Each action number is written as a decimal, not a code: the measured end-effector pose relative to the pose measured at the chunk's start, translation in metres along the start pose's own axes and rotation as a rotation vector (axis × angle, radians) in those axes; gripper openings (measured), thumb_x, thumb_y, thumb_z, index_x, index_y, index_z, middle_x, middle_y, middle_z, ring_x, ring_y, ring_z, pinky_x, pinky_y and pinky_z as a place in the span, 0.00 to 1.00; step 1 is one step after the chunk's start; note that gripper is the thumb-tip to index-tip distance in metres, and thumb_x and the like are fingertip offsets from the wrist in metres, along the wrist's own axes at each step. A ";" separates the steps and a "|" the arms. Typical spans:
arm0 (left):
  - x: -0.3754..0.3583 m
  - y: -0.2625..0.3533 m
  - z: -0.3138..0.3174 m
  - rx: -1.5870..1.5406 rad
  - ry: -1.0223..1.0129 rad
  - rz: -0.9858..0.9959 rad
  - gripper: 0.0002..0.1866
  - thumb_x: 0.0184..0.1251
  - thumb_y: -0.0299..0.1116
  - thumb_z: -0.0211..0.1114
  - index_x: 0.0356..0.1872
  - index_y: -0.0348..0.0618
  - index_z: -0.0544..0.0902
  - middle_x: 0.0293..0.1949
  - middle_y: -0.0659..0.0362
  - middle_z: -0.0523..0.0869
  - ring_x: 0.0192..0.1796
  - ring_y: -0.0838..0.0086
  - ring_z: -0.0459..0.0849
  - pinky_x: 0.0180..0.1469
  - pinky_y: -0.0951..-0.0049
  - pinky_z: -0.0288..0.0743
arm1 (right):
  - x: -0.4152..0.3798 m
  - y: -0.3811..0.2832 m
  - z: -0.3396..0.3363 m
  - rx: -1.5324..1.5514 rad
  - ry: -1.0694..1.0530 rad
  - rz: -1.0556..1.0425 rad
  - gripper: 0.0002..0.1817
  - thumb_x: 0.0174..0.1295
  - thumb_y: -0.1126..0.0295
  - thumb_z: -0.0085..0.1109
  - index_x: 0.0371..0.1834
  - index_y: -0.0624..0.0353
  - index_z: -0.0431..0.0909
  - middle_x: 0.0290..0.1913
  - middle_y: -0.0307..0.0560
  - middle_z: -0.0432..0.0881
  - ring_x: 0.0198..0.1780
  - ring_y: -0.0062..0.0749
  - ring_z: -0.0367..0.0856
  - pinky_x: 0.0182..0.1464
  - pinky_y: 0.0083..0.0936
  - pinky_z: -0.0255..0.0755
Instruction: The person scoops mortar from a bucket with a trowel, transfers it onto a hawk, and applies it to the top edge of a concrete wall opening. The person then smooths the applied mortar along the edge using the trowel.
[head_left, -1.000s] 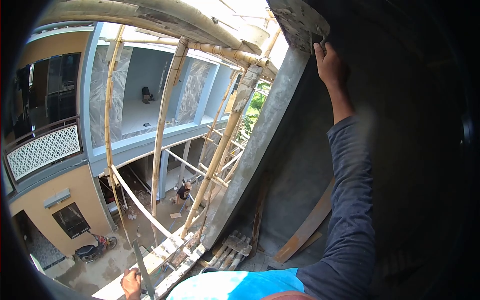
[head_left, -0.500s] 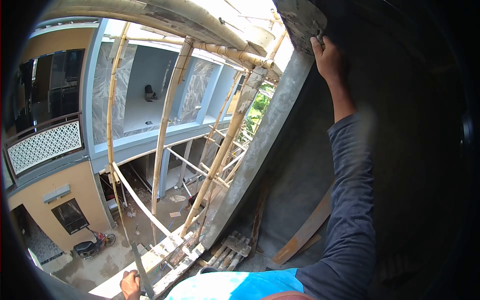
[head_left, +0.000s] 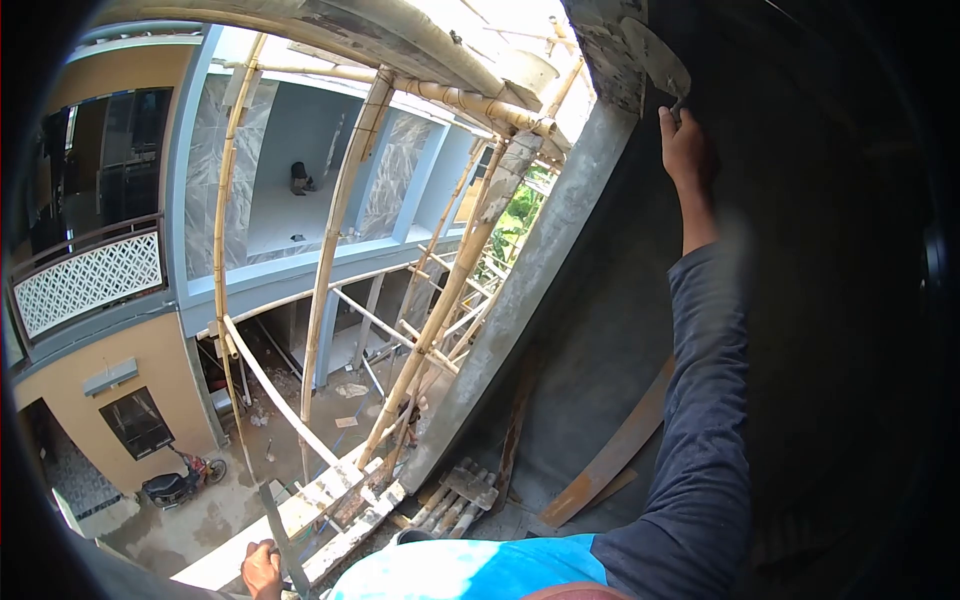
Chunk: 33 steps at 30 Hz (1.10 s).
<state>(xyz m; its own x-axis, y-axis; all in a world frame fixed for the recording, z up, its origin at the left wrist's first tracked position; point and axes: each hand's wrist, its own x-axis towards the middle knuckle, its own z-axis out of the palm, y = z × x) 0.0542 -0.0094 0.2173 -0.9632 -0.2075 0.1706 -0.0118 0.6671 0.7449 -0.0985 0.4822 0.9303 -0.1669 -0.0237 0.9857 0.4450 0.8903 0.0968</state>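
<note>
In the head view, my right hand (head_left: 690, 150) is closed round the handle of a trowel (head_left: 657, 62), its arm stretched up and forward. The trowel's pale blade lies at the rough, mortar-covered top section (head_left: 607, 50) of a grey column (head_left: 545, 240). Low at the left, my left hand (head_left: 262, 572) is curled at the edge of a long flat grey strip (head_left: 277, 528), which stands tilted beside the fingers. Part of that grip is hidden by the hand itself.
Bamboo scaffold poles (head_left: 335, 230) rise on the left, above a drop to the yard with a parked motorbike (head_left: 180, 480). Planks (head_left: 610, 450) lean against the dark wall at right. A bundle of short poles (head_left: 455, 500) lies by the column foot. A tiled house stands opposite.
My right hand has moved right and down from the column's top, and more of the trowel blade now shows. The left hand stays by the strip. The view has shifted slightly.
</note>
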 end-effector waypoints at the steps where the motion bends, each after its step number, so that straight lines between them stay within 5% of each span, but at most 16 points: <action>1: -0.002 -0.001 -0.001 0.000 0.020 0.019 0.10 0.51 0.26 0.59 0.36 0.43 0.83 0.33 0.49 0.80 0.35 0.52 0.81 0.41 0.59 0.74 | -0.007 0.001 0.003 0.005 -0.007 0.047 0.26 0.67 0.44 0.45 0.51 0.53 0.78 0.47 0.58 0.83 0.49 0.57 0.80 0.46 0.46 0.75; 9: 0.011 -0.008 -0.004 0.070 0.041 0.064 0.10 0.52 0.27 0.60 0.37 0.44 0.83 0.34 0.49 0.80 0.38 0.52 0.81 0.42 0.58 0.74 | -0.021 -0.051 -0.004 0.213 0.116 -0.049 0.24 0.65 0.47 0.52 0.43 0.59 0.80 0.39 0.58 0.84 0.42 0.57 0.82 0.42 0.45 0.76; 14: 0.019 0.023 -0.012 0.020 -0.013 -0.002 0.11 0.52 0.26 0.60 0.38 0.44 0.84 0.33 0.48 0.79 0.39 0.51 0.81 0.43 0.58 0.74 | -0.020 -0.068 -0.010 0.439 0.057 0.153 0.25 0.64 0.48 0.55 0.44 0.63 0.79 0.40 0.59 0.84 0.44 0.56 0.83 0.42 0.42 0.75; 17: 0.013 0.012 -0.005 0.000 -0.015 -0.008 0.12 0.51 0.26 0.60 0.38 0.44 0.84 0.34 0.48 0.80 0.37 0.51 0.81 0.42 0.59 0.74 | -0.008 -0.036 0.035 0.455 0.229 0.160 0.25 0.62 0.41 0.53 0.47 0.50 0.81 0.41 0.51 0.85 0.45 0.54 0.82 0.43 0.43 0.75; 20: 0.005 0.003 -0.005 0.013 -0.022 -0.006 0.12 0.51 0.25 0.61 0.38 0.43 0.84 0.34 0.48 0.80 0.37 0.52 0.82 0.42 0.59 0.75 | -0.016 -0.049 -0.005 0.320 0.072 0.236 0.27 0.61 0.39 0.53 0.50 0.48 0.81 0.43 0.49 0.85 0.47 0.51 0.82 0.45 0.41 0.75; 33: 0.000 -0.013 -0.007 0.052 0.017 -0.006 0.10 0.53 0.26 0.61 0.38 0.43 0.83 0.35 0.50 0.80 0.38 0.52 0.82 0.43 0.59 0.75 | -0.039 -0.045 0.006 0.364 0.130 0.148 0.25 0.64 0.41 0.50 0.41 0.53 0.79 0.38 0.49 0.85 0.42 0.53 0.83 0.39 0.45 0.75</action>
<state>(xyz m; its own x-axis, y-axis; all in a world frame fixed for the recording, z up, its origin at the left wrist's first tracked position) 0.0561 -0.0227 0.2121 -0.9585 -0.2236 0.1770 -0.0322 0.7016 0.7119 -0.1177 0.4461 0.8865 -0.0014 0.0802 0.9968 0.1118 0.9905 -0.0796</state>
